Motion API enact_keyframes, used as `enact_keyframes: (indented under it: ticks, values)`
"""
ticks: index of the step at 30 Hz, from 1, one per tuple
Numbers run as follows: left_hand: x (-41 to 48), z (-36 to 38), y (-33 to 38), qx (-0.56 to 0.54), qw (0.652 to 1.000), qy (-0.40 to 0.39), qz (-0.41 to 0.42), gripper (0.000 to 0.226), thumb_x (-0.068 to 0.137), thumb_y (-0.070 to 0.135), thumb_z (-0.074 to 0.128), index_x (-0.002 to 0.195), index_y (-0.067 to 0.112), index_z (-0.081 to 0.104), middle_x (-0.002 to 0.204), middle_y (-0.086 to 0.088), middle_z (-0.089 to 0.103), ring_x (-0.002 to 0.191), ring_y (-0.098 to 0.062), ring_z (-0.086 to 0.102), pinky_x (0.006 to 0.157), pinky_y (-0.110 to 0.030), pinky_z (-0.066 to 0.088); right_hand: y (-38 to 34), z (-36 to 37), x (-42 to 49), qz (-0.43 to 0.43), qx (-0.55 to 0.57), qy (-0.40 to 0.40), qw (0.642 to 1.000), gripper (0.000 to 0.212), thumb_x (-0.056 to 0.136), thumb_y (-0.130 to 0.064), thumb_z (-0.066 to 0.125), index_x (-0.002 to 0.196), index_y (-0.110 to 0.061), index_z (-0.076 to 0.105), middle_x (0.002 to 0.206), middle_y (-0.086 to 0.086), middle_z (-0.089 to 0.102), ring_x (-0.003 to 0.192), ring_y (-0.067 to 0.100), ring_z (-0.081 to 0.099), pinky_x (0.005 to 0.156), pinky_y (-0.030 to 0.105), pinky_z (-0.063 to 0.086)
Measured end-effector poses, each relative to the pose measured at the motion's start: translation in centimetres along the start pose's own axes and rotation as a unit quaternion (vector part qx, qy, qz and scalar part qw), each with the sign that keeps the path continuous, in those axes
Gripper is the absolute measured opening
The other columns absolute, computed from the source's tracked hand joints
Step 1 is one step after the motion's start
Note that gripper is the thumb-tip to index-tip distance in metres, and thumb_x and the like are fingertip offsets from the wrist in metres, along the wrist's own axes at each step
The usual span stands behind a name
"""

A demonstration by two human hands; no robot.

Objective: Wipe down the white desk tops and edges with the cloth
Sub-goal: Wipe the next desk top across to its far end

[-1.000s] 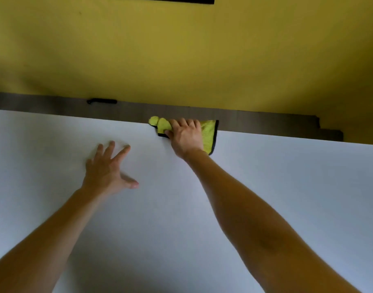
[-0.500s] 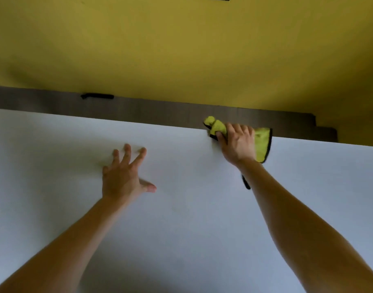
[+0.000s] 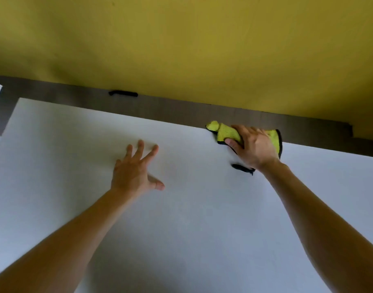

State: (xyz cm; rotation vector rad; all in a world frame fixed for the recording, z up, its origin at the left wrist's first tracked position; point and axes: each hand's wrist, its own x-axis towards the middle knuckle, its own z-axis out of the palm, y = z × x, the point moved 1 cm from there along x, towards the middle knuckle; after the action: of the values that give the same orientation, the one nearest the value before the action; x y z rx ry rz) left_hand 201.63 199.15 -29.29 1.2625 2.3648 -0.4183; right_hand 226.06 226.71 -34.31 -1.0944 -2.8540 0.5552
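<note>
Yellow-green microfibre cloth with black trim (image 3: 225,132) sits at the far edge of the white laminate desk top (image 3: 181,229), right of centre in the frame, bunched under your right hand (image 3: 254,148). Your fingers curl over it and your thumb pinches it from the near side. Your left hand (image 3: 134,170) lies spread, palm down, on the desk at mid-frame, holding nothing.

Risks, as judged:
- Cloth is wadded, so likely only a narrow patch meets the edge; stretches of rim may go unwiped.
- Part of the cloth overhangs toward the dark wood-grain ledge (image 3: 170,108) behind the desk. If your pinch loosens, it could drop there, awkward to reach.
- Thin black loop (image 3: 242,168) lies on the desk just below your wrist. It looks like part of the cloth; cannot confirm. It may drag or snag.
- Your spread left palm may leave prints; that patch needs its own pass.
- Long reach: if you lean on the left hand, it could slide.
</note>
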Motion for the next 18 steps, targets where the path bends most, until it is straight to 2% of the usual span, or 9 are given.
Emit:
enact_keyframes:
  ticks: [2, 5, 9, 11, 12, 14, 16, 18]
  values:
    - [0.1, 0.2, -0.2, -0.002, 1.000, 0.005, 0.000, 0.140, 0.063, 0.101, 0.064, 0.172, 0.044, -0.004, 0.184, -0.005, -0.001, 0.168, -0.042, 0.008, 0.123, -0.065, 0.039, 0.8, -0.1, -1.2, 0.022, -0.041, 0.002, 0.999, 0.058, 0.107, -0.063, 0.041, 0.134, -0.019, 0.066, 0.116, 0.012, 0.074, 0.107, 0.041, 0.066, 0.094, 0.048, 0.046]
    - [0.2, 0.1, -0.1, -0.008, 1.000, 0.001, 0.005, 0.140, 0.064, 0.100, 0.066, 0.172, 0.044, -0.003, 0.184, -0.006, 0.000, 0.168, -0.042, 0.008, 0.121, -0.064, 0.041, -5.4, 1.5, 1.6, 0.047, -0.053, -0.027, 0.997, 0.047, 0.110, -0.056, 0.044, 0.126, -0.018, 0.065, 0.117, 0.014, 0.071, 0.108, 0.040, 0.065, 0.095, 0.048, 0.041]
    - [-0.1, -0.6, -0.1, 0.004, 1.000, -0.008, 0.012, 0.136, 0.067, 0.102, 0.061, 0.171, 0.044, -0.005, 0.183, -0.006, -0.001, 0.168, -0.042, 0.007, 0.121, -0.063, 0.043, -18.6, 5.1, 8.9, -0.051, -0.014, -0.098, 0.994, 0.046, 0.112, -0.055, 0.041, 0.140, -0.022, 0.056, 0.127, 0.012, 0.069, 0.119, 0.038, 0.064, 0.102, 0.047, 0.043]
    - [-0.6, -0.5, -0.5, 0.014, 1.000, 0.000, 0.027, 0.132, 0.069, 0.106, 0.052, 0.171, 0.043, -0.003, 0.184, -0.006, 0.000, 0.168, -0.041, 0.009, 0.120, -0.063, 0.043, -22.0, 5.6, 10.9, -0.066, -0.005, -0.129, 0.989, 0.049, 0.112, -0.059, 0.040, 0.147, -0.026, 0.050, 0.132, 0.014, 0.068, 0.123, 0.038, 0.063, 0.103, 0.048, 0.043]
    - [-0.7, -0.4, -1.1, 0.020, 0.999, 0.013, 0.040, 0.126, 0.072, 0.106, 0.047, 0.171, 0.043, 0.003, 0.183, -0.006, 0.004, 0.167, -0.041, 0.013, 0.118, -0.062, 0.043, -22.2, 5.7, 11.3, -0.067, -0.016, -0.142, 0.987, 0.051, 0.111, -0.062, 0.039, 0.149, -0.028, 0.047, 0.132, 0.014, 0.068, 0.124, 0.038, 0.062, 0.104, 0.049, 0.043]
    - [-0.8, -0.1, -3.3, 0.014, 0.992, 0.075, 0.101, 0.101, 0.086, 0.095, 0.045, 0.168, 0.039, 0.029, 0.180, -0.005, 0.023, 0.163, -0.036, 0.029, 0.114, -0.059, 0.049, -20.5, 5.4, 11.0, -0.055, -0.034, -0.147, 0.987, 0.055, 0.108, -0.070, 0.036, 0.149, -0.034, 0.045, 0.131, 0.011, 0.071, 0.124, 0.037, 0.063, 0.103, 0.050, 0.041]
    - [-0.5, 0.7, -7.0, -0.018, 0.970, 0.148, 0.193, 0.069, 0.101, 0.071, 0.051, 0.155, 0.028, 0.054, 0.170, -0.003, 0.045, 0.153, -0.029, 0.045, 0.108, -0.054, 0.051, -18.0, 4.9, 9.5, -0.021, -0.053, -0.121, 0.991, 0.062, 0.104, -0.078, 0.035, 0.146, -0.034, 0.048, 0.128, 0.006, 0.074, 0.119, 0.035, 0.066, 0.101, 0.050, 0.042]
    - [0.1, 1.5, -11.8, -0.031, 0.950, 0.188, 0.248, 0.049, 0.109, 0.051, 0.051, 0.146, 0.021, 0.062, 0.158, -0.004, 0.055, 0.144, -0.027, 0.053, 0.107, -0.050, 0.049, -16.5, 4.8, 8.0, 0.018, -0.075, -0.068, 0.995, 0.069, 0.100, -0.082, 0.032, 0.137, -0.029, 0.055, 0.122, 0.005, 0.075, 0.112, 0.035, 0.068, 0.097, 0.048, 0.044]
